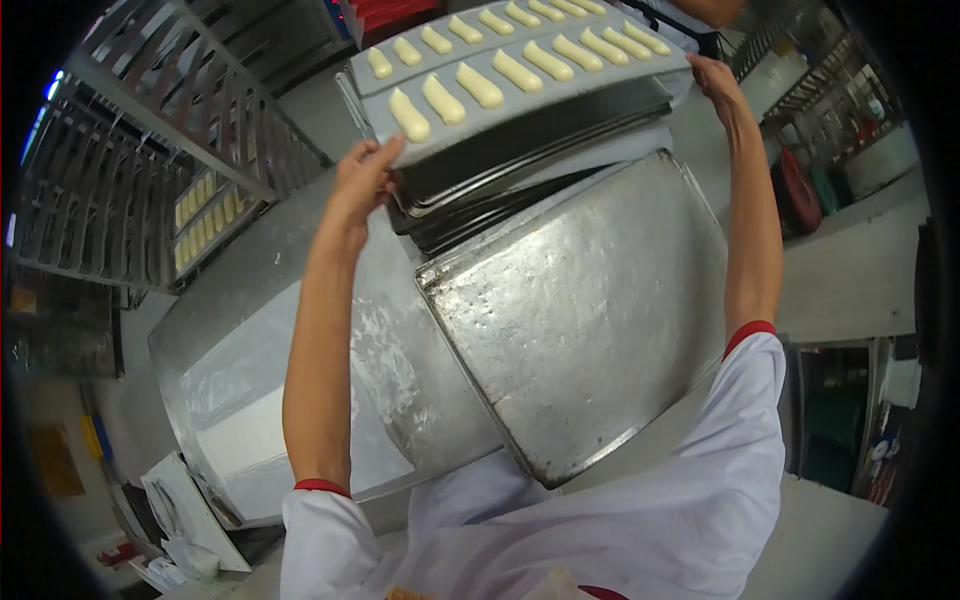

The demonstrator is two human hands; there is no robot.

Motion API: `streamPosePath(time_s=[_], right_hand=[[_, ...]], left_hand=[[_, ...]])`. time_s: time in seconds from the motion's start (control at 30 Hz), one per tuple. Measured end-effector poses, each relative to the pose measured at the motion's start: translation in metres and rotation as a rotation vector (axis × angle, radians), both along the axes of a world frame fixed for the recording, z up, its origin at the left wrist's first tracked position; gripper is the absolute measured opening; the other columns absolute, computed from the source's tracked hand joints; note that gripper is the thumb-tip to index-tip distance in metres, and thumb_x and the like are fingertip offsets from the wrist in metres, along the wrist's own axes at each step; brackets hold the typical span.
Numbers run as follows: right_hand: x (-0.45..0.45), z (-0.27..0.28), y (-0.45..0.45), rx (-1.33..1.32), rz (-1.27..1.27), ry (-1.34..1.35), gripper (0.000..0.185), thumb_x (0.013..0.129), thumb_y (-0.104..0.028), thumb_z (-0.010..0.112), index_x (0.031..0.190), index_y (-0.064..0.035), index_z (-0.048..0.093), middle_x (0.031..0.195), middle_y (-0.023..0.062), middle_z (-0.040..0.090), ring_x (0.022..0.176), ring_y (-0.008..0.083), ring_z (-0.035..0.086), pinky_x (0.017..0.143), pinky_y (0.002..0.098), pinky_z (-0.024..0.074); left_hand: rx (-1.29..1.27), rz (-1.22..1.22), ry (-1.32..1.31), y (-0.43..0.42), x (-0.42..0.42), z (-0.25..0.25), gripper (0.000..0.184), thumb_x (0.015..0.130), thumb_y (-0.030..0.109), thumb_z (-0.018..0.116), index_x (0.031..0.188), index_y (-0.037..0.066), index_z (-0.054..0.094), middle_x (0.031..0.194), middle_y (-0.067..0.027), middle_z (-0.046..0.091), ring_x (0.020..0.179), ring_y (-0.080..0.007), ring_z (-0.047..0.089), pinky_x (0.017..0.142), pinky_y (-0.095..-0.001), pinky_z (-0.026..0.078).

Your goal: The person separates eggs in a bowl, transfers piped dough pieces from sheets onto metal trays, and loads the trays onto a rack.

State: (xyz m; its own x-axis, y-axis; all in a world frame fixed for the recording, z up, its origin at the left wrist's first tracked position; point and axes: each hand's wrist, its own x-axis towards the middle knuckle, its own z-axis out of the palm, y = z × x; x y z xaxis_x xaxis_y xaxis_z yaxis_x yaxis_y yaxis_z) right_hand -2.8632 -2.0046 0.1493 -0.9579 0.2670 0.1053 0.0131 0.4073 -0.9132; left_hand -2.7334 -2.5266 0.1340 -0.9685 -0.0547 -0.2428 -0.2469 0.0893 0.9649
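A sheet of baking paper (480, 122) carries two rows of pale piped dough strips (478, 86). My left hand (364, 184) pinches its near left corner, thumb on top. At the near right corner, my right hand (714, 80) grips the same sheet with closed fingers. Below the paper's front edge is a stack of dark baking trays (530, 170); how the paper rests on them at the back is hidden. Closer to my body, a worn metal baking tray (590, 310) lies at an angle, its near corner jutting past the table edge.
The metal table (390, 420) has whitish smears and a white sheet (250, 430) at the left. A tall rack (170, 100) stands on the left, with another tray of piped strips (210, 220) in it. Red crates (390, 15) and part of another person (705, 12) are at the far side.
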Motion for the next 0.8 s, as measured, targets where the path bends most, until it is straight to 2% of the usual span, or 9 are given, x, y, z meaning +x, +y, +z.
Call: streamPosePath(time_s=[0.13,0.2,0.27,0.3,0.4,0.43,0.57,0.67,0.8], right_hand=[[0.002,0.004,0.001,0.02,-0.016,0.031,0.026,0.081,-0.034,0.063,0.066,-0.0128,0.058,0.06,-0.0066,0.044,0.054,0.0055,0.033,0.049,0.0236,0.0245],[-0.006,-0.004,0.009,-0.043,0.018,0.043,0.027,0.085,-0.032,0.059,0.065,-0.0157,0.052,0.055,-0.0095,0.038,0.052,0.0026,0.031,0.049,0.0222,0.023],[0.003,0.008,-0.003,-0.037,-0.03,0.028,0.025,0.083,-0.027,0.059,0.062,-0.0135,0.053,0.053,-0.0052,0.041,0.049,0.0064,0.033,0.046,0.0252,0.0233],[0.008,0.014,-0.012,-0.027,-0.07,0.012,0.024,0.081,-0.022,0.058,0.059,-0.0114,0.055,0.051,-0.0008,0.044,0.045,0.0102,0.035,0.043,0.0283,0.0236],[0.012,0.023,-0.022,-0.065,-0.128,0.037,0.023,0.081,-0.021,0.059,0.061,-0.0103,0.057,0.054,-0.0023,0.047,0.048,0.008,0.038,0.043,0.0268,0.0251],[0.014,0.026,-0.031,-0.126,-0.193,0.039,0.022,0.081,-0.022,0.059,0.062,-0.0095,0.058,0.055,-0.002,0.048,0.048,0.008,0.039,0.043,0.0254,0.0269],[0.016,0.025,-0.033,-0.126,-0.204,0.035,0.022,0.08,-0.024,0.059,0.064,-0.0092,0.058,0.056,-0.0017,0.05,0.048,0.008,0.041,0.043,0.0238,0.0293],[0.038,0.031,-0.045,-0.151,-0.176,0.078,0.023,0.082,-0.026,0.058,0.065,-0.0107,0.057,0.056,-0.0026,0.048,0.047,0.0067,0.038,0.042,0.0238,0.0261],[0.06,0.049,-0.077,-0.35,0.085,0.313,0.019,0.086,-0.021,0.054,0.069,-0.0126,0.057,0.053,-0.0067,0.042,0.045,0.0053,0.032,0.042,0.023,0.0226]], left_hand=[[0.17,-0.011,-0.008,-0.004,-0.003,0.021,0.033,0.081,0.042,0.067,0.087,0.011,0.054,0.069,0.0042,0.05,0.057,-0.0044,0.045,0.05,-0.0166,0.031],[0.251,-0.004,-0.021,-0.006,-0.006,0.023,0.036,0.081,0.041,0.067,0.092,0.009,0.056,0.074,0.0016,0.053,0.06,-0.0056,0.048,0.05,-0.017,0.032],[0.449,-0.041,-0.056,-0.007,-0.007,0.023,0.039,0.083,0.03,0.067,0.102,-0.001,0.054,0.089,-0.0089,0.058,0.076,-0.014,0.06,0.052,-0.0172,0.043],[0.441,-0.059,-0.061,-0.006,-0.008,0.024,0.039,0.083,0.03,0.067,0.102,-0.001,0.054,0.089,-0.0089,0.058,0.076,-0.014,0.06,0.052,-0.0172,0.043],[0.728,-0.108,0.033,0.001,-0.009,0.031,0.026,0.085,0.006,0.059,0.101,-0.012,0.049,0.104,-0.0202,0.057,0.103,-0.0314,0.059,0.075,-0.0194,0.058],[0.724,-0.121,0.029,-0.002,-0.012,0.028,0.026,0.085,0.006,0.059,0.101,-0.012,0.049,0.104,-0.0202,0.057,0.103,-0.0314,0.059,0.075,-0.0194,0.058],[0.765,-0.065,0.09,-0.008,-0.011,0.011,0.02,0.083,0.003,0.061,0.097,-0.007,0.049,0.106,-0.0191,0.055,0.101,-0.0291,0.061,0.065,-0.0159,0.057],[0.716,0.026,0.221,-0.006,0.006,0.009,0.027,0.082,0.003,0.063,0.105,-0.002,0.048,0.107,-0.0137,0.055,0.1,-0.0259,0.061,0.044,-0.0146,0.042],[0.756,0.037,0.314,-0.055,0.021,0.015,0.025,0.083,0.002,0.062,0.104,-0.003,0.051,0.106,-0.0148,0.058,0.092,-0.0238,0.063,0.043,-0.0152,0.042]])
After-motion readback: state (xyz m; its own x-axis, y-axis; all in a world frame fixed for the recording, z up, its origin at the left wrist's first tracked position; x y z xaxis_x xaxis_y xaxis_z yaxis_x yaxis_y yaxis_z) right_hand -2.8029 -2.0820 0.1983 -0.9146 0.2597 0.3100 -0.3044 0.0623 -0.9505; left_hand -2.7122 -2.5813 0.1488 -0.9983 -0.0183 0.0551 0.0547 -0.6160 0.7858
